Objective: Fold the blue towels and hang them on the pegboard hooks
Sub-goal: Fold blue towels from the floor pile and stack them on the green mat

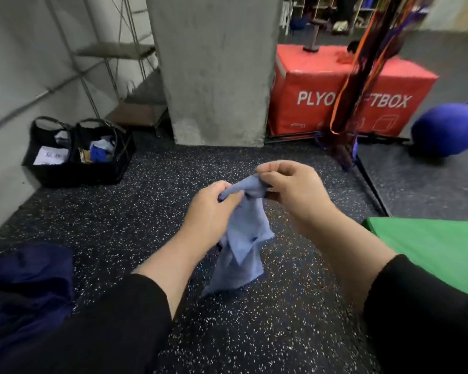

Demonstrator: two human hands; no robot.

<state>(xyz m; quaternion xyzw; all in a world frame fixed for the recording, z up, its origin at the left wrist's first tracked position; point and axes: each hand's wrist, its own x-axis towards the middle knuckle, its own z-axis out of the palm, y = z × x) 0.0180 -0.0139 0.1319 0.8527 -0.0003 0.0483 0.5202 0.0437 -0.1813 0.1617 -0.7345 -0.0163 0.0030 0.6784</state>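
Note:
A light blue towel (241,247) hangs crumpled between both hands above the speckled floor. My left hand (211,209) grips its top edge on the left side. My right hand (292,184) pinches the same top edge a little higher and to the right. The rest of the cloth dangles loose below them. No pegboard or hooks are in view.
A black basket (52,174) with cloths and paper stands at the left wall. A concrete pillar (216,71) rises ahead. A red plyo box (349,98), hanging bands (362,76) and a blue ball (446,128) are at the right. A green mat (438,249) lies near right; dark blue fabric (25,287) near left.

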